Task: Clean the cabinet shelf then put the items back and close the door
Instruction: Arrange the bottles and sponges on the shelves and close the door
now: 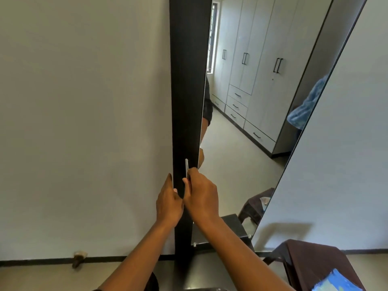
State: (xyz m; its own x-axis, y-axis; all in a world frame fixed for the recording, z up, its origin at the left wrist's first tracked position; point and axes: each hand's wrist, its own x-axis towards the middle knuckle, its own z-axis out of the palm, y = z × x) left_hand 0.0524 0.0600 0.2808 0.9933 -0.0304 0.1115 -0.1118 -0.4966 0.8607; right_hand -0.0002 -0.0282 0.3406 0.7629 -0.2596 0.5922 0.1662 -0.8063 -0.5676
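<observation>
A tall, narrow dark cabinet door (189, 91) stands against the grey wall, with a long mirror (241, 122) along its right side. The door looks flush, and no shelf or inside of the cabinet shows. My right hand (202, 196) pinches the slim metal handle (186, 165) on the dark panel. Just left of it, my left hand (169, 203) curls its fingers on the panel's left edge, thumb pointing up. The two hands touch each other. None of the shelf items show.
A brown plastic stool (304, 261) stands at the lower right with a blue and white item (336, 282) on it. The mirror reflects grey wardrobes and the stool. The cabinet's dark base ledge (233, 225) juts out below. A small doorstop (78, 258) sits at the skirting on the left.
</observation>
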